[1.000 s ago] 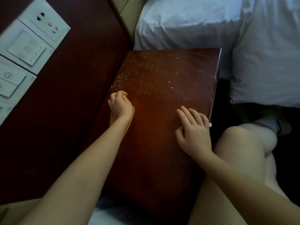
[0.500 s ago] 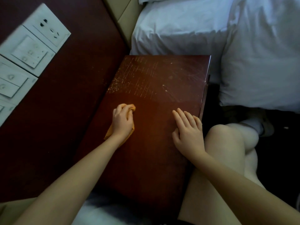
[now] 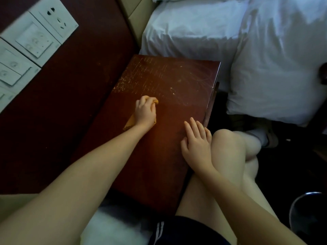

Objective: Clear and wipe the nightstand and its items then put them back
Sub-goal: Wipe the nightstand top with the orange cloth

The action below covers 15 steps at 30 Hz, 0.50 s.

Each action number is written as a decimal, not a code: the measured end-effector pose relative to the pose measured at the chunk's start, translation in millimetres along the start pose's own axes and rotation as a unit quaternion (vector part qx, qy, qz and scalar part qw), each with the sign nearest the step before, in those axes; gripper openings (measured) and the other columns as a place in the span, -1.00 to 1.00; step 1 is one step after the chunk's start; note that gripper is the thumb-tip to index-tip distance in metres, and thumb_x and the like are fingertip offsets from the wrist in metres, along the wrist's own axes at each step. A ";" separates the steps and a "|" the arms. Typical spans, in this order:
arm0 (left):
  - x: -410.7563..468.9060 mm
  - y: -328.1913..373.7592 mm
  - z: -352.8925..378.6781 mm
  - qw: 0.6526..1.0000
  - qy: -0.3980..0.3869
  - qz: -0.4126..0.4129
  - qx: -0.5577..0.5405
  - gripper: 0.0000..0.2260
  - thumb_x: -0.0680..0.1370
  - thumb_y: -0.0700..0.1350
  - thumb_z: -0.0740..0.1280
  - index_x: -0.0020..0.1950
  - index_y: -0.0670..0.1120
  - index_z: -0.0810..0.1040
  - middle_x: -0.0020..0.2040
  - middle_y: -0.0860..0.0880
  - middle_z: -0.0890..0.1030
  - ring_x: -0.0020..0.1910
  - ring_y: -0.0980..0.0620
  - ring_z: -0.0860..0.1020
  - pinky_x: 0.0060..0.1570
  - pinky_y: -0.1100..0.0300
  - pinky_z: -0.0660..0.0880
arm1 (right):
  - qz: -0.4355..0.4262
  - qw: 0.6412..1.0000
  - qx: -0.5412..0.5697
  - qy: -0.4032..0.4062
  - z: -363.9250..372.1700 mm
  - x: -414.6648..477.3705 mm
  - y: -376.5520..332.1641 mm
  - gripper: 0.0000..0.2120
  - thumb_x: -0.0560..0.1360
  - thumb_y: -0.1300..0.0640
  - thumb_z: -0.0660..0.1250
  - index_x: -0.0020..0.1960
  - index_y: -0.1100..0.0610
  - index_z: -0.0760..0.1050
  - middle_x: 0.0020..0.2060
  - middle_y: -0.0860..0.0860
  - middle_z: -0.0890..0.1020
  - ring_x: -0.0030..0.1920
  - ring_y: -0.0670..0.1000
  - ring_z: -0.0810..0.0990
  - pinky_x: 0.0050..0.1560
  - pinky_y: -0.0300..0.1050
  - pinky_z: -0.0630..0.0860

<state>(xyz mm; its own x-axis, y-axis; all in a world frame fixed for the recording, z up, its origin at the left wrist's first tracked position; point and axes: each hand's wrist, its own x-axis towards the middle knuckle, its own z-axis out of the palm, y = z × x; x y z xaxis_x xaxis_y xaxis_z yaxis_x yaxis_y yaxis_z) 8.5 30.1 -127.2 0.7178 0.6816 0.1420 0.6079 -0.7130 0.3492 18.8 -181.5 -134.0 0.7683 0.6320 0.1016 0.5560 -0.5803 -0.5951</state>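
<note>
The dark red-brown nightstand point(image 3: 177, 82) fills the middle of the view, its top scratched and dusty toward the far end and bare of items. My left hand point(image 3: 145, 113) grips a bunched orange cloth point(image 3: 130, 123) and presses it on the top near the left-centre. My right hand point(image 3: 197, 142) lies flat with straight fingers on the top near its right edge, beside my bare knee point(image 3: 228, 144).
A dark wooden wall panel point(image 3: 62, 106) with white sockets and switches point(image 3: 35, 36) runs along the left. A bed with white sheets and a pillow point(image 3: 265, 59) lies beyond and to the right. A dark round object point(image 3: 307, 214) sits at the lower right.
My left hand with the cloth has slid from the nightstand's left edge toward its centre. My right hand has stayed flat near the right edge. The camera has shifted slightly.
</note>
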 end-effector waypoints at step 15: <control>-15.0 4.1 -6.6 0.981 0.058 -0.185 0.002 -0.76 0.60 -0.16 0.14 0.22 -0.03 0.48 0.30 -0.06 0.39 0.23 -0.09 0.34 0.17 0.07 0.34 | 0.067 0.997 0.012 0.045 -17.5 -25.3 31.0 -0.58 0.54 0.20 0.19 0.40 0.17 0.35 0.42 0.11 0.32 0.44 0.11 0.22 0.41 -0.06 -0.01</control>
<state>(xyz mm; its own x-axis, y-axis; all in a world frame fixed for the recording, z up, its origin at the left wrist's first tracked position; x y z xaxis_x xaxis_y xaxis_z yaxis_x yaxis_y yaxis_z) -2.0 18.0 -121.8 0.4043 0.9079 0.1110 0.8211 -0.4137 0.3931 22.2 -224.5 -141.1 0.8612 0.5004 0.0895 0.4391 -0.6434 -0.6271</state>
